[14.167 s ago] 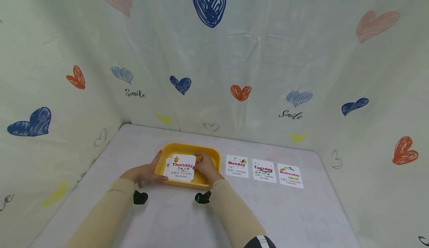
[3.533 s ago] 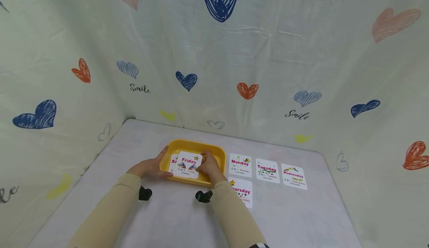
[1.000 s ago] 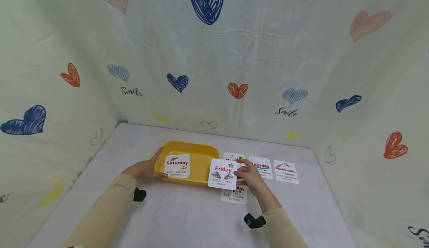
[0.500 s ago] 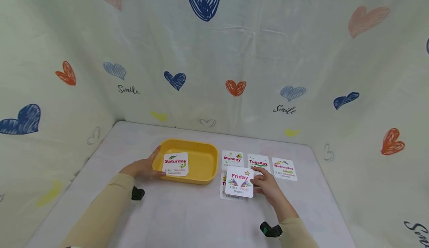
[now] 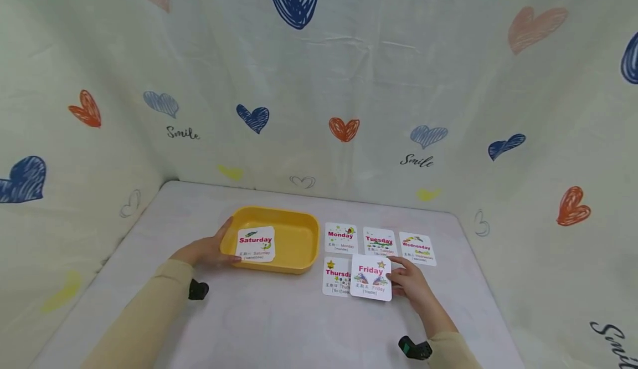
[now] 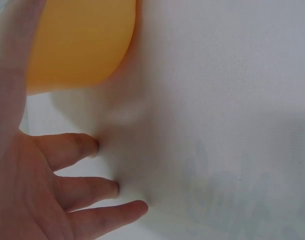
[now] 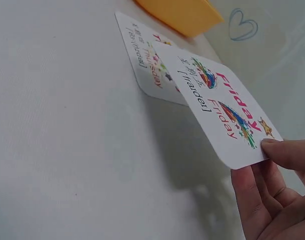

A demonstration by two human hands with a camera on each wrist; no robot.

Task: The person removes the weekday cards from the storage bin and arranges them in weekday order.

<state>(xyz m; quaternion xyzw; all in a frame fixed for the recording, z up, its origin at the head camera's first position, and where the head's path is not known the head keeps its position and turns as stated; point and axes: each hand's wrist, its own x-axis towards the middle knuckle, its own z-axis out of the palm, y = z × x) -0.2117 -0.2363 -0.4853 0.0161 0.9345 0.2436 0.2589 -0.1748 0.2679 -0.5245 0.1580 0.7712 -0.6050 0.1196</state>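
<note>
My right hand pinches the Friday card by its right edge, thumb on top and fingers beneath. This white card has red lettering, a star and colourful pictures. In the right wrist view the card tilts above the table, its shadow below. It overlaps the right side of the Thursday card. My left hand rests against the left end of the yellow tray, thumb at the near rim. Its straight, spread fingers show beside the tray in the left wrist view. Inside the tray lies the Saturday card.
Behind the Friday card, the Monday card, Tuesday card and Wednesday card lie in a row. A heart-patterned curtain stands along the back and sides of the white table.
The right hand has taken the Friday card from the tray and carried it right, past the Thursday card, which lay in the tray at first. The left hand stays at the tray.
</note>
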